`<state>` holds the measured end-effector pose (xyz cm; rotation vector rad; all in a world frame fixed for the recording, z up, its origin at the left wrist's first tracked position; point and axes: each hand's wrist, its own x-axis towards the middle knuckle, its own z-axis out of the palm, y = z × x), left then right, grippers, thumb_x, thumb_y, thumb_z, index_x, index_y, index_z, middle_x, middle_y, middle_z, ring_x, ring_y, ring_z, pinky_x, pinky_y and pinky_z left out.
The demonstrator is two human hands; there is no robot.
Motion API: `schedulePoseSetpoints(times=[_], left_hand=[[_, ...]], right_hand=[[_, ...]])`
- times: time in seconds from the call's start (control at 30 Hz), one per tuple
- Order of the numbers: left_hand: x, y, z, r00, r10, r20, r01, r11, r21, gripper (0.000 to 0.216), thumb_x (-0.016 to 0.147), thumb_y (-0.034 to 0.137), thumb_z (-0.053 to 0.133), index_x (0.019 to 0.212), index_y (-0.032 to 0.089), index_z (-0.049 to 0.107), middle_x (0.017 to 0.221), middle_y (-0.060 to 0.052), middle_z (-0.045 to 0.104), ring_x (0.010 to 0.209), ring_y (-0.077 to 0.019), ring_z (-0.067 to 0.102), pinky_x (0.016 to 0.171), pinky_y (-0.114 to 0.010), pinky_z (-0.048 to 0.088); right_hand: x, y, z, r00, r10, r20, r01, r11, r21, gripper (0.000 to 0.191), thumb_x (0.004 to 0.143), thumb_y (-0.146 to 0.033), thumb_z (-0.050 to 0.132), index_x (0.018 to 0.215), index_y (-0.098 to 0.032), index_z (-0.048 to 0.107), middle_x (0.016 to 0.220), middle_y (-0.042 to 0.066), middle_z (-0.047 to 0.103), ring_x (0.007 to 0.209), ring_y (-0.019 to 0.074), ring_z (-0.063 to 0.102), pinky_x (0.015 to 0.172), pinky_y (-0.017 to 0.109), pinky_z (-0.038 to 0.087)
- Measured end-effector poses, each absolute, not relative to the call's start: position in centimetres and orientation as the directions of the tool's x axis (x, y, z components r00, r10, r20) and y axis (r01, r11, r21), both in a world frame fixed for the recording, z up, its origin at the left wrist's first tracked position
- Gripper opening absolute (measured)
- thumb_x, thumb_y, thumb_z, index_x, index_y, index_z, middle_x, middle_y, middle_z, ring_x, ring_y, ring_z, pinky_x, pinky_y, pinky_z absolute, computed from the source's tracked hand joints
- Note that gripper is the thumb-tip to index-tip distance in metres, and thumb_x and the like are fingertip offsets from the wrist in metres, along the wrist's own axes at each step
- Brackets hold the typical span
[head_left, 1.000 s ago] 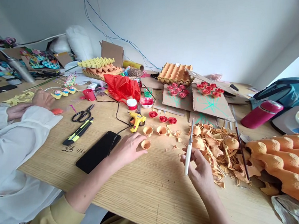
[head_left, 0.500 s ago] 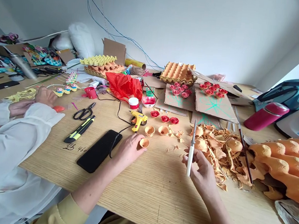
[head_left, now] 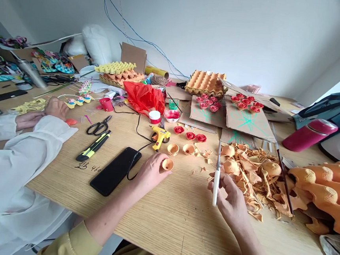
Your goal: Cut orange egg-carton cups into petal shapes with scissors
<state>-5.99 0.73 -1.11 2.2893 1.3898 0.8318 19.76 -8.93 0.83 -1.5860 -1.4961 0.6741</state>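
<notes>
My left hand (head_left: 151,172) pinches a small orange egg-carton cup (head_left: 168,164) between thumb and fingers, its round opening facing me. In my right hand (head_left: 230,193) is a pair of scissors (head_left: 216,183) with white handles, seen edge-on, blades pointing away from me. Two more cut cups (head_left: 173,149) stand just beyond my left hand. Behind them lie three red paper-pulp roses (head_left: 190,136). A yellow glue gun (head_left: 160,137) rests to their left. Right of the scissors spreads a heap of orange carton scraps (head_left: 251,172).
Black phone (head_left: 115,171), utility knife (head_left: 93,146) and black scissors (head_left: 98,126) lie to the left. A co-worker's hands (head_left: 57,109) are at the far left. Cardboard with roses (head_left: 249,118), a pink bottle (head_left: 310,135) and orange egg trays (head_left: 328,185) stand at the back and right.
The whole view has shifted slightly, so the table things appear a little further right. Both hands keep nearly the same pose, still holding the cup and the scissors.
</notes>
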Motion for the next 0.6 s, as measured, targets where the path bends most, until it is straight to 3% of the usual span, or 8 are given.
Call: schedulePoseSetpoints(times=[0.1,0.2,0.37,0.43,0.5,0.6], left_hand=[[-5.5,0.4,-1.2,0.337,0.89,0.306,0.628,-0.455,0.631,0.037,0.075,0.016,0.077,0.103,0.023,0.054,0.096,-0.001,0.066,0.087,-0.0189,0.063,0.081,-0.033,0.05],[-5.3,0.2,-1.3,0.354,0.884,0.306,0.618,-0.467,0.633,0.037,0.076,0.018,0.076,0.105,0.023,0.054,0.098,-0.001,0.066,0.088,-0.0194,0.063,0.081,-0.034,0.05],[-5.2,0.1,-0.8,0.358,0.893,0.274,0.537,-0.437,0.722,0.032,0.078,0.019,0.073,0.107,0.023,0.06,0.103,-0.004,0.067,0.088,-0.0198,0.063,0.083,-0.035,0.05],[-5.2,0.1,-0.5,0.387,0.908,0.16,0.403,-0.322,0.857,0.033,0.08,0.025,0.072,0.112,0.021,0.064,0.104,-0.006,0.069,0.087,-0.0187,0.063,0.081,-0.033,0.05],[-5.2,-0.1,0.0,0.476,0.88,-0.005,0.177,-0.091,0.98,0.036,0.085,0.036,0.07,0.116,0.018,0.065,0.103,-0.008,0.071,0.085,-0.0172,0.064,0.079,-0.032,0.05],[-5.3,-0.3,0.6,0.632,0.761,-0.145,-0.153,0.306,0.94,0.042,0.087,0.045,0.068,0.113,0.013,0.067,0.102,-0.012,0.072,0.079,-0.0148,0.064,0.075,-0.029,0.049]], right_hand=[[19.6,-9.0,1.0,0.097,0.979,0.178,0.549,0.097,-0.83,0.023,0.093,-0.042,0.052,0.084,-0.022,0.055,0.079,0.002,0.063,0.075,0.0183,0.06,0.063,0.028,0.046],[19.5,-9.0,1.0,0.073,0.976,0.207,0.586,0.126,-0.801,0.021,0.093,-0.04,0.052,0.083,-0.022,0.056,0.08,0.002,0.065,0.074,0.0183,0.06,0.062,0.028,0.046],[19.4,-8.9,1.0,0.075,0.973,0.216,0.606,0.128,-0.785,0.02,0.094,-0.038,0.051,0.088,-0.021,0.06,0.079,0.003,0.065,0.073,0.0184,0.059,0.061,0.029,0.046],[19.3,-8.9,1.0,0.07,0.973,0.222,0.609,0.134,-0.781,0.021,0.093,-0.039,0.051,0.09,-0.021,0.061,0.079,0.003,0.065,0.072,0.0186,0.059,0.061,0.029,0.046],[19.3,-9.0,1.1,0.066,0.973,0.222,0.61,0.137,-0.781,0.021,0.093,-0.039,0.051,0.091,-0.021,0.061,0.079,0.003,0.065,0.072,0.0186,0.058,0.06,0.029,0.045],[19.4,-9.0,1.1,0.057,0.973,0.223,0.605,0.144,-0.783,0.02,0.093,-0.039,0.051,0.089,-0.021,0.059,0.078,0.002,0.063,0.072,0.0182,0.057,0.06,0.028,0.045]])
